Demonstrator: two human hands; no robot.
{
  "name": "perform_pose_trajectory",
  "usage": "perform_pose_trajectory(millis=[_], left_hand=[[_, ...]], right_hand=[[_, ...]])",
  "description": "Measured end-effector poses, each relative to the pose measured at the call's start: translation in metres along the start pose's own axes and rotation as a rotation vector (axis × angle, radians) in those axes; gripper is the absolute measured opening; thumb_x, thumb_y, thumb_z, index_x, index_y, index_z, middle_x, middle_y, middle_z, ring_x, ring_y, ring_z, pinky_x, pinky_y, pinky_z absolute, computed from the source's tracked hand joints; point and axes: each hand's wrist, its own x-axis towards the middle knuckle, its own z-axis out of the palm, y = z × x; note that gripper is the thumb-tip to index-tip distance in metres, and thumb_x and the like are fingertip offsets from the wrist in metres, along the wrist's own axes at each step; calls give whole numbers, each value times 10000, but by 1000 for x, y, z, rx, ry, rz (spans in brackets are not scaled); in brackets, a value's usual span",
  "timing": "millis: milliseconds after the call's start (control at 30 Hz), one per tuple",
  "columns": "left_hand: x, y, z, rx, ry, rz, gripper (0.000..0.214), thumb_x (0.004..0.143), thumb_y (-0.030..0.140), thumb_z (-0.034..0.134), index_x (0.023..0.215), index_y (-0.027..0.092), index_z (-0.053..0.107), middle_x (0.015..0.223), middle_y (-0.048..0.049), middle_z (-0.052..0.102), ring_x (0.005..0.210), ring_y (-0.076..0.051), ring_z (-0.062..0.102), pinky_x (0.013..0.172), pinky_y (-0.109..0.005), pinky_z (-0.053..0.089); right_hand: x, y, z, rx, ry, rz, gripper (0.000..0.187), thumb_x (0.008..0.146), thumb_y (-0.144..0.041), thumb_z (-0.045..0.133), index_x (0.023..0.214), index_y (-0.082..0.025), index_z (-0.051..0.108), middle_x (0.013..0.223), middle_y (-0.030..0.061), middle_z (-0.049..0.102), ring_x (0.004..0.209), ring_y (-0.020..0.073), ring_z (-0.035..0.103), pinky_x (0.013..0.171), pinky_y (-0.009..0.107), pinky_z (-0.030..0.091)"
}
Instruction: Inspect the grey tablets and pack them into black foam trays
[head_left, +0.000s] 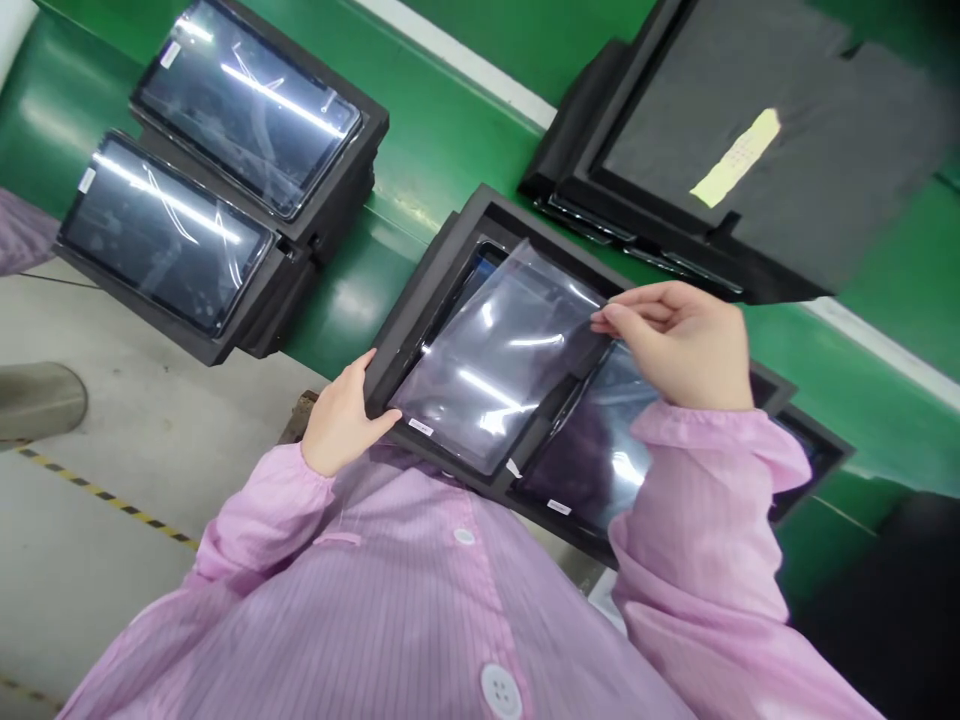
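A black tray (420, 290) lies at the near edge of a green belt and holds two dark glass screens side by side. My left hand (341, 415) grips the tray's near left corner, thumb on its rim. My right hand (679, 345) pinches the far right corner of a clear film (499, 365) between thumb and fingers. The film hangs lifted and tilted over the left screen; its near edge still lies on the glass. The right screen (600, 450) is partly hidden under my right sleeve.
A second black tray (300, 250) with two film-covered screens sits at the left on the green belt (442, 140). A stack of black trays (637, 190) with a dark cover and a yellow label (735, 155) stands at the far right. Grey floor with hazard tape lies at lower left.
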Motion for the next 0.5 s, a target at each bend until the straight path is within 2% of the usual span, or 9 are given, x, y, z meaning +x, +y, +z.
perform_pose_trajectory(millis=[67, 167, 267, 367, 433, 500], left_hand=[[1, -2, 0, -9, -3, 4, 778, 765, 310, 702, 1448, 177, 353, 1466, -128, 519, 1332, -315, 527, 1111, -495, 446], [1, -3, -3, 3, -9, -4, 787, 762, 330, 707, 1448, 169, 356, 1456, -133, 526, 1323, -310, 535, 1100, -481, 458], [2, -2, -6, 50, -11, -5, 785, 772, 358, 694, 1453, 161, 359, 1427, -144, 554, 1301, -314, 556, 1075, -472, 477], [3, 0, -6, 137, 7, 13, 802, 780, 389, 669, 1469, 129, 351, 1411, -174, 567, 1281, -334, 573, 1059, -469, 484], [5, 2, -4, 230, 86, 29, 824, 784, 420, 647, 1475, 84, 349, 1414, -217, 553, 1280, -371, 567, 1063, -496, 472], [11, 4, -1, 319, 197, 51, 833, 783, 457, 634, 1463, 54, 371, 1389, -254, 559, 1261, -418, 569, 1050, -539, 464]], right_hand=[[3, -2, 5, -56, 81, -74, 128, 743, -72, 650, 776, -193, 624, 720, 50, 716, 682, 185, 725, 704, 344, 595], [6, -5, 7, -166, 225, -243, 196, 756, -92, 639, 919, -199, 614, 872, 69, 737, 828, 189, 731, 763, 339, 577], [5, -1, -3, -224, 243, -300, 254, 786, -128, 627, 1032, -193, 618, 958, 83, 739, 902, 182, 720, 798, 323, 558], [0, 17, -30, -328, 215, -182, 203, 825, -148, 602, 1015, -166, 673, 931, 104, 740, 821, 172, 697, 798, 319, 536], [-5, 38, -53, -461, 166, -58, 203, 829, -139, 591, 991, -147, 712, 896, 117, 735, 784, 191, 668, 817, 354, 518], [-9, 63, -76, -575, 133, -3, 233, 824, -125, 572, 994, -136, 731, 885, 123, 721, 809, 223, 647, 870, 405, 498]])
